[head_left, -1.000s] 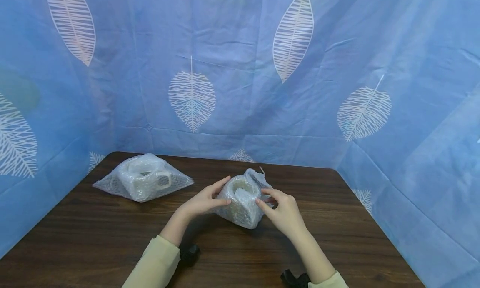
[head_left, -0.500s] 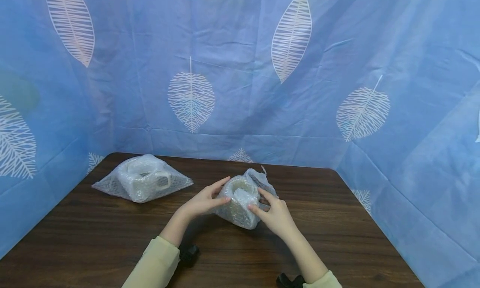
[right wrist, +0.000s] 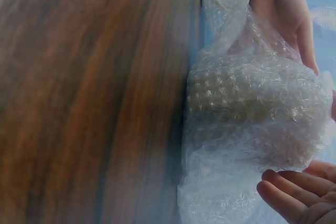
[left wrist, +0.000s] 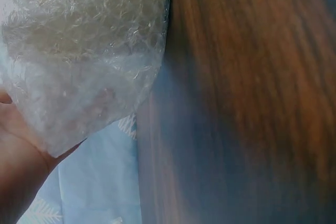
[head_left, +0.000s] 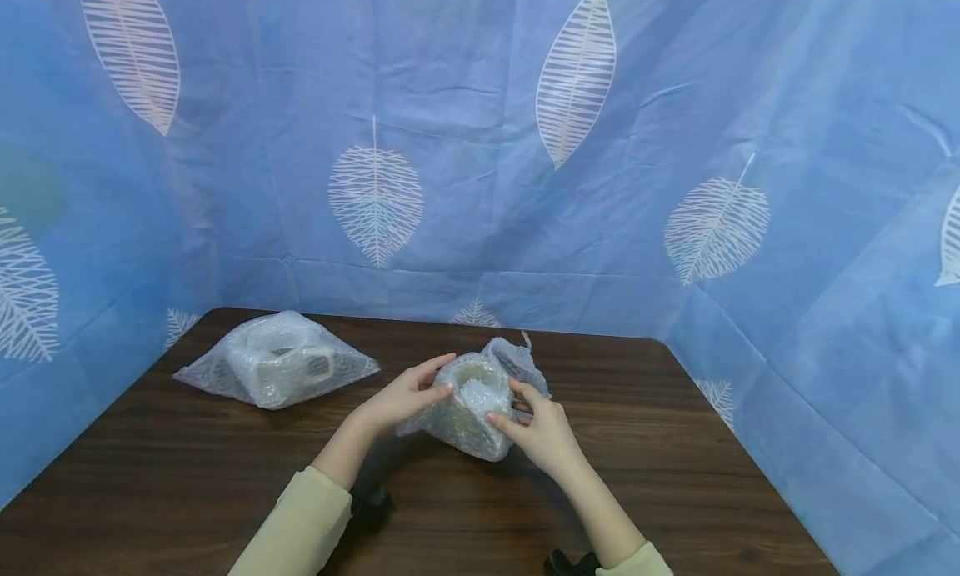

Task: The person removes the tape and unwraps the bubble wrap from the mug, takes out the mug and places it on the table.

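A round-rimmed cup-like object wrapped in bubble wrap [head_left: 480, 401] stands near the table's middle, its opening facing up with wrap bunched inside. My left hand [head_left: 401, 397] grips its left side, thumb near the rim and fingers round the far side. My right hand [head_left: 543, 434] holds the right side, thumb on the near part and index finger toward the rim. In the right wrist view, several right-hand fingers [right wrist: 294, 190] lie loosely bent beside the wrap. The left wrist view shows the wrap [left wrist: 86, 56] close up, a corner against the left palm [left wrist: 23, 145].
A second bubble-wrapped object, with a mug-like handle, [head_left: 281, 361] lies at the back left of the dark wooden table [head_left: 660, 476]. Loose wrap [head_left: 517, 361] sticks up behind the held object. A blue leaf-patterned cloth [head_left: 465, 217] hangs round the table's back and sides.
My right hand has shifted left and closer round the wrapped object. A corner of wrap now pokes out below my left hand. The head view has shifted slightly.
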### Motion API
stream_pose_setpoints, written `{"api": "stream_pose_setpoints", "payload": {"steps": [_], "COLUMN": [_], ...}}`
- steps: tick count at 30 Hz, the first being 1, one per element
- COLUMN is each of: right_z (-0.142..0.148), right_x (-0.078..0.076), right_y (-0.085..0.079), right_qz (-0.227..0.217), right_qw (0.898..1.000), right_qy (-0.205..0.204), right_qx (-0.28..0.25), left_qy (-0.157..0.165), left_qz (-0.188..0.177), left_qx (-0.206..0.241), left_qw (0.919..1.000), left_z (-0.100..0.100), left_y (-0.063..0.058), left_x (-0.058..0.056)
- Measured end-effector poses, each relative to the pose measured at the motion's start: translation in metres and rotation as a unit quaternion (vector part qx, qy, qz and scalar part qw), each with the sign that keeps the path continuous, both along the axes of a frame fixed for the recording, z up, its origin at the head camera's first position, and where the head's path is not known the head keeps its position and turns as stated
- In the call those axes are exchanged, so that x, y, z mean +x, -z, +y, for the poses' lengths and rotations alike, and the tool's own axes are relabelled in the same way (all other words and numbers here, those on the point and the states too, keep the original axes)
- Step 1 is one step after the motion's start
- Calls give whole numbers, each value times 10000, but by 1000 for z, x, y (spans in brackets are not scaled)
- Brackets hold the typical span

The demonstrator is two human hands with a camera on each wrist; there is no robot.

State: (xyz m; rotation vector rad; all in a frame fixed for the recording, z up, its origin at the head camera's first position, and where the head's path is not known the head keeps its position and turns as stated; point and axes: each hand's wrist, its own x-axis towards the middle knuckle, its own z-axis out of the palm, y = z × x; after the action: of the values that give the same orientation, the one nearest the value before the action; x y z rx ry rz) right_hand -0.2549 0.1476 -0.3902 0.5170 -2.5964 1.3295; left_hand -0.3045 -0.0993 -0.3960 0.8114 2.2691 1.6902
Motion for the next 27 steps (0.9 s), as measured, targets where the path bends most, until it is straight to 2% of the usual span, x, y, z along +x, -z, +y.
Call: {"api": "stream_pose_setpoints", "payload": {"steps": [3, 7, 20, 23, 27], "right_z": [0, -1, 1, 1, 2], "right_x": [0, 1, 1, 1, 1], "right_y": [0, 0, 1, 2, 3], "right_qz": [52, 78, 258, 202, 165], "right_qw": [10000, 9999, 9992, 9994, 9996], "right_qy": [33, 35, 62, 81, 67], "right_qx": [70, 112, 287, 272, 222], "left_qy": [-74, -359, -1198, -1542, -1981], "left_qz": [110, 260, 349, 251, -393], "left_qx": [-114, -227, 12, 173, 547], "left_qw": [9998, 9988, 9922, 9876, 9779], "left_z": [0, 1, 8, 10, 9], "left_y": [-4, -3, 1, 2, 4], "left_x": [-1, -5, -15, -19, -23]}}
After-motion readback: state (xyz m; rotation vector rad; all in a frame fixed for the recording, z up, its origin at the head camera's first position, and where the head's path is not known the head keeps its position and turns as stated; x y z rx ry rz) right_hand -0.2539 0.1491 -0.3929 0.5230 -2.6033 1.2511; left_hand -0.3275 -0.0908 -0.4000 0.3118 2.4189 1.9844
